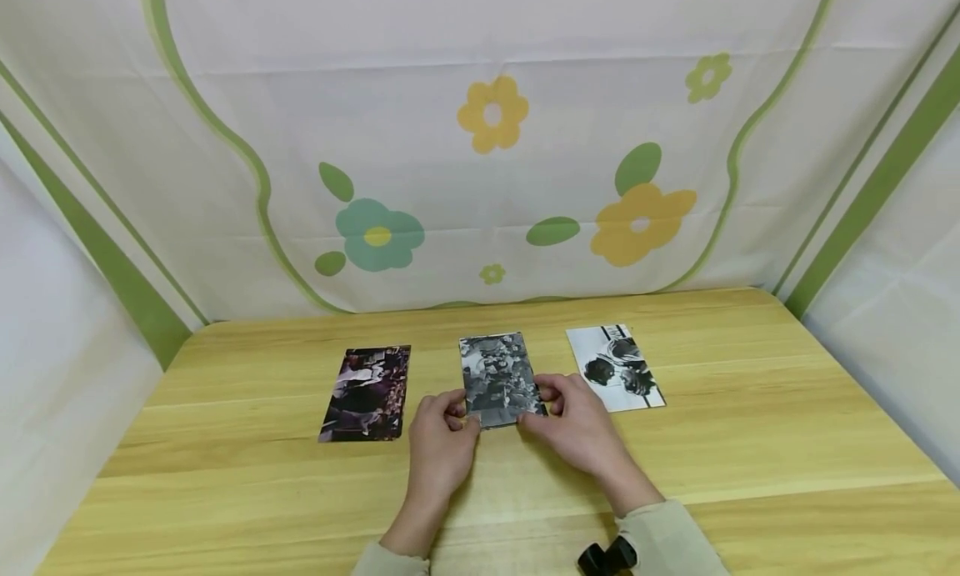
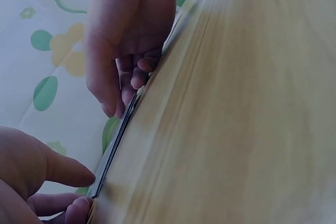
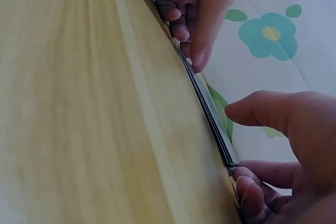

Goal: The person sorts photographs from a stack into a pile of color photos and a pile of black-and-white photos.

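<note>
A small stack of photo cards [image 1: 497,380], with a black-and-white crowd picture on top, lies on the wooden table between both hands. My left hand [image 1: 441,451] holds its left side, thumb on the near left corner and fingers curled at the edge. At the right side, my right hand [image 1: 581,426] has its curled fingers against the edge, its thumb by the near right corner. Both wrist views show the stack's dark layered edge [image 2: 116,142] low on the tabletop. In the right wrist view, the right thumb [image 3: 257,109] stands a little off the top card.
A dark colour photo card [image 1: 367,393] lies to the left of the stack. On the right is a white card with black figures [image 1: 617,368], partly behind the right hand. A flowered cloth [image 1: 435,167] hangs behind the table [image 1: 262,509]. Something black [image 1: 606,555] shows at the right wrist.
</note>
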`<action>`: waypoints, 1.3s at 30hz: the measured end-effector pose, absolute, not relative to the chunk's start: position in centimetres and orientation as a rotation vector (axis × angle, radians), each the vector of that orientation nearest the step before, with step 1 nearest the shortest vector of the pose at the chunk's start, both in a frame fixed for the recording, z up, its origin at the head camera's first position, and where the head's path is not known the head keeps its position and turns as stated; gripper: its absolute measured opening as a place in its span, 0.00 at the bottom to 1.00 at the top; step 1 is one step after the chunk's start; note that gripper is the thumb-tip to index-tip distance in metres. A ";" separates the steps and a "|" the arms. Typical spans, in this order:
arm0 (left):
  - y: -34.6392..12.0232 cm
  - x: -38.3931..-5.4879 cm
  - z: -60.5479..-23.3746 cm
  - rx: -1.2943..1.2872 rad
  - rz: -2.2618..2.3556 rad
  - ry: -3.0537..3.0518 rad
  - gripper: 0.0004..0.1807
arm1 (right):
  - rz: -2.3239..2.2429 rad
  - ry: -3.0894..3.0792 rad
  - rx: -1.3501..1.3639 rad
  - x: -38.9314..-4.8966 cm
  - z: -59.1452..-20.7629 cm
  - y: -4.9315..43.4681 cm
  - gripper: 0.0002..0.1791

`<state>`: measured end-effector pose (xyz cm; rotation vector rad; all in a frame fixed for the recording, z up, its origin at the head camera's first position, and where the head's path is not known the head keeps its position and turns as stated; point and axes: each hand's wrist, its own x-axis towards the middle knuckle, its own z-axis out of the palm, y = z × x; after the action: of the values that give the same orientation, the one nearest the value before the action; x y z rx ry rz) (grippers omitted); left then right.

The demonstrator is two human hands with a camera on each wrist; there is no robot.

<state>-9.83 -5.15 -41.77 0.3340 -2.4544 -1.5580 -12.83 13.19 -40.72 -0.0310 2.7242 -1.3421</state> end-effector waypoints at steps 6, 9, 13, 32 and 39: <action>-5.1 -9.8 -41.7 0.325 -1.527 -2.474 0.26 | -1.327 2.742 -0.033 -12.8 -40.7 13.1 0.37; -5.3 -9.9 -41.7 0.324 -1.517 -2.491 0.27 | -1.315 2.747 -0.047 -12.8 -40.7 12.9 0.38; -5.5 -10.0 -41.7 0.325 -1.510 -2.499 0.27 | -1.311 2.746 -0.051 -13.0 -40.7 12.7 0.39; -5.0 -9.9 -41.5 0.382 -1.512 -2.423 0.20 | -1.260 2.797 -0.068 -12.8 -40.6 12.7 0.41; -4.7 -9.8 -41.5 0.380 -1.519 -2.405 0.20 | -1.251 2.807 -0.085 -12.8 -40.7 12.9 0.41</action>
<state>-9.77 -4.74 -41.51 0.3801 -2.4055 -1.5188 -12.77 12.91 -40.74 -0.0847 2.8068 -1.2510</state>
